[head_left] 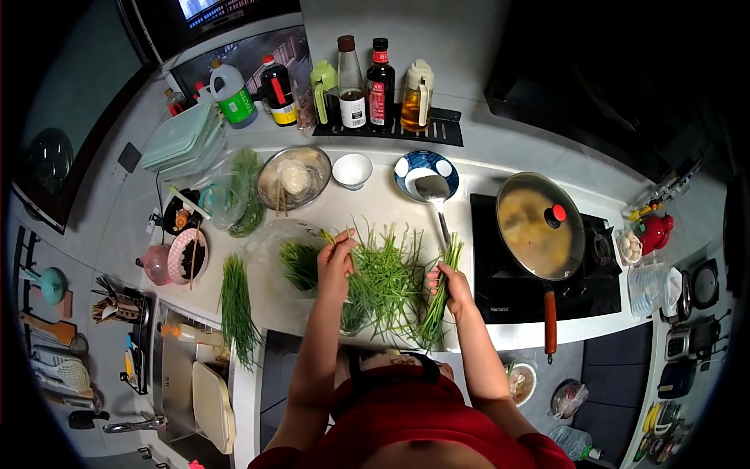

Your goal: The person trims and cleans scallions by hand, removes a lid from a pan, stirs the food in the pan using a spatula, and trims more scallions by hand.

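My left hand (338,258) is closed, with thin green stalks showing at its fingertips, above the counter's front part. A bunch of long green stalks (442,305) is in my right hand (453,285), its fingers wrapped round it. Between my hands a loose heap of green stalks (387,273) lies spread on the white counter (269,305). Just left of my left hand, more greens (299,264) rest on a clear plastic bag (266,238). Farther left lies a separate bundle of long greens (237,305).
A lidded pan (539,234) sits on the black stove (508,301) at right, its handle sticking out over the front edge. Behind the greens are a blue patterned bowl (402,176) with a ladle (433,187), a white bowl (352,170) and a metal basin (312,176). The sink (180,375) is at lower left.
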The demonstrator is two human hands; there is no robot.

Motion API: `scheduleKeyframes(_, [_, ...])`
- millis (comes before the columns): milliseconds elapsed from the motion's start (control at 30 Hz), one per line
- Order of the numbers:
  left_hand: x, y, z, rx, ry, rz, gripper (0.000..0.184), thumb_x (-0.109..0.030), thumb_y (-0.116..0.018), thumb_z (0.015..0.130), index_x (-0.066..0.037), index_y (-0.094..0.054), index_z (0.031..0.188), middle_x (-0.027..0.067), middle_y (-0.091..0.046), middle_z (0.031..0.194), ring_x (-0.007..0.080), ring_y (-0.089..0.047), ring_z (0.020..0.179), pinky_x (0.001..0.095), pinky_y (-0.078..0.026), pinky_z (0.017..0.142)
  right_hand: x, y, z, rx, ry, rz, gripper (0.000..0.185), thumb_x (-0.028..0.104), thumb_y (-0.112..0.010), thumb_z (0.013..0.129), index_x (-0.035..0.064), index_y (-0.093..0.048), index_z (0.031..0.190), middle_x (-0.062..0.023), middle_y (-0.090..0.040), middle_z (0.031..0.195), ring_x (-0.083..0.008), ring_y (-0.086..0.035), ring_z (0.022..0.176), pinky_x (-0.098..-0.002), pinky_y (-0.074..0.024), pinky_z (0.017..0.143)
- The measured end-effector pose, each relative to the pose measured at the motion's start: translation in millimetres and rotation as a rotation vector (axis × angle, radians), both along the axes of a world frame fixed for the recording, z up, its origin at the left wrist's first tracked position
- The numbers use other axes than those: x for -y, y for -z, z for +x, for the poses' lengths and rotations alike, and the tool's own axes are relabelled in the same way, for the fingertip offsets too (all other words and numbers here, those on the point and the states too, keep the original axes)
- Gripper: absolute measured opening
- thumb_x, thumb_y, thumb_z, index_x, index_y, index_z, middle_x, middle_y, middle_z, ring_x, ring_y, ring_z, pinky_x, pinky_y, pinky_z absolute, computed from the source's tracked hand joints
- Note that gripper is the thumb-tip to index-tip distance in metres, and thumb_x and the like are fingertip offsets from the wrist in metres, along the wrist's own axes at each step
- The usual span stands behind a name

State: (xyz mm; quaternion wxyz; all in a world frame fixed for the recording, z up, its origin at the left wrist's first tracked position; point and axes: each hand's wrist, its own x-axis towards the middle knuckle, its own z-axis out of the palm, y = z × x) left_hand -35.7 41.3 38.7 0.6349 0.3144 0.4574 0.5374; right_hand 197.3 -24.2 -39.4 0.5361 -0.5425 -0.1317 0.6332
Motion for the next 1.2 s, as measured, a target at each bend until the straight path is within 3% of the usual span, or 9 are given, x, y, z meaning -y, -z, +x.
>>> scheduleKeyframes(133, [-0.7, 13.7, -1.9, -0.183, 0.224, 0.100, 0.024, -0.026, -0.047, 0.092, -0.003, -0.054, 0.089, -0.0023, -0.047, 0.063, 0.0038, -0.034, 0.048, 0.0208, -0.031, 0.047, 2.9, -35.4, -17.4, -0.082, -0.190, 0.168, 0.025, 0.023, -0.052, 0.087, 0.0001, -0.059, 0.094, -0.0067, -0.059, 0.073, -0.0126, -0.048, 0.052, -0.0253, -0.0403, 0.049])
scheduleKeyframes(233, [5.5, 35.5, 19.7, -0.258, 0.144, 0.303, 0.025, -0.027, -0.042, 0.095, -0.005, -0.049, 0.087, -0.0014, -0.042, 0.058, 0.0064, -0.039, 0.050, 0.0213, -0.034, 0.049, 1.8, -48.1, -28.3, -0.148, -0.309, 0.247, 0.028, 0.023, -0.049, 0.087, -0.0018, -0.060, 0.095, -0.0086, -0.058, 0.073, -0.0130, -0.048, 0.052, -0.0257, -0.0413, 0.050])
scheduleKeyframes(300, [15.3, 26.9, 27.5, -0.246, 0.235, 0.140, 0.021, -0.024, -0.043, 0.094, -0.005, -0.050, 0.091, 0.0000, -0.045, 0.059, 0.0094, -0.045, 0.052, 0.0237, -0.039, 0.052, 0.0, -51.2, -34.5, -0.122, -0.379, 0.264, 0.029, 0.023, -0.048, 0.087, -0.0019, -0.060, 0.094, -0.0093, -0.059, 0.074, -0.0136, -0.049, 0.052, -0.0260, -0.0423, 0.050])
scheduleKeyframes(367, [14.5, 43.9, 44.2, -0.411, 0.115, 0.496, 0.017, -0.020, -0.052, 0.090, -0.003, -0.052, 0.089, 0.0007, -0.050, 0.061, 0.0078, -0.047, 0.052, 0.0226, -0.039, 0.049, -0.4, -52.0, -40.2, -0.082, -0.434, 0.280, 0.028, 0.023, -0.049, 0.087, -0.0019, -0.060, 0.094, -0.0098, -0.060, 0.075, -0.0139, -0.050, 0.053, -0.0263, -0.0429, 0.051])
scheduleKeyframes(500, [27.6, 13.0, 53.3, -0.125, 0.330, 0.101, 0.015, -0.011, -0.061, 0.084, 0.003, -0.056, 0.086, 0.0016, -0.052, 0.059, 0.0073, -0.045, 0.046, 0.0238, -0.038, 0.043, 1.3, -42.7, -43.7, -0.042, -0.497, 0.256, 0.026, 0.021, -0.052, 0.086, -0.0017, -0.060, 0.095, -0.0101, -0.060, 0.076, -0.0145, -0.052, 0.056, -0.0268, -0.0445, 0.052])
scheduleKeyframes(700, [24.7, 13.2, 52.1, -0.206, 0.150, 0.151, 0.016, -0.013, -0.063, 0.083, 0.002, -0.059, 0.080, 0.0034, -0.057, 0.063, 0.0076, -0.049, 0.049, 0.0233, -0.040, 0.045, 4.9, -55.8, -41.4, -0.132, -0.340, 0.165, 0.021, 0.019, -0.053, 0.086, -0.0010, -0.058, 0.091, -0.0096, -0.060, 0.076, -0.0140, -0.053, 0.057, -0.0259, -0.0446, 0.052])
scheduleKeyframes(967, [25.7, 12.7, 49.0, -0.255, 0.225, 0.013, 0.015, -0.016, -0.065, 0.082, -0.001, -0.064, 0.081, -0.0025, -0.059, 0.070, 0.0052, -0.050, 0.063, 0.0208, -0.040, 0.059, 5.7, -52.1, -39.8, -0.060, -0.304, 0.211, 0.015, 0.012, -0.059, 0.083, 0.0002, -0.059, 0.092, -0.0096, -0.062, 0.076, -0.0142, -0.055, 0.059, -0.0256, -0.0451, 0.054])
scheduleKeyframes(1133, [19.7, 17.9, 40.9, -0.096, 0.183, -0.017, 0.024, -0.027, -0.062, 0.084, -0.004, -0.066, 0.087, -0.0098, -0.039, 0.053, 0.0008, -0.025, 0.042, 0.0206, -0.018, 0.039, 4.8, -52.0, -38.2, -0.051, -0.284, 0.147, 0.021, 0.015, -0.059, 0.083, -0.0019, -0.059, 0.094, -0.0138, -0.064, 0.084, -0.0164, -0.059, 0.063, -0.0265, -0.0469, 0.056])
scheduleKeyframes(1200, [14.5, 20.6, 34.7, -0.057, 0.206, -0.026, 0.024, -0.028, -0.062, 0.084, -0.004, -0.066, 0.088, -0.0102, -0.035, 0.053, 0.0009, -0.025, 0.043, 0.0210, -0.018, 0.039, 4.9, -52.7, -37.9, -0.059, -0.265, 0.134, 0.022, 0.016, -0.059, 0.082, -0.0023, -0.059, 0.095, -0.0149, -0.064, 0.085, -0.0171, -0.060, 0.065, -0.0268, -0.0473, 0.057])
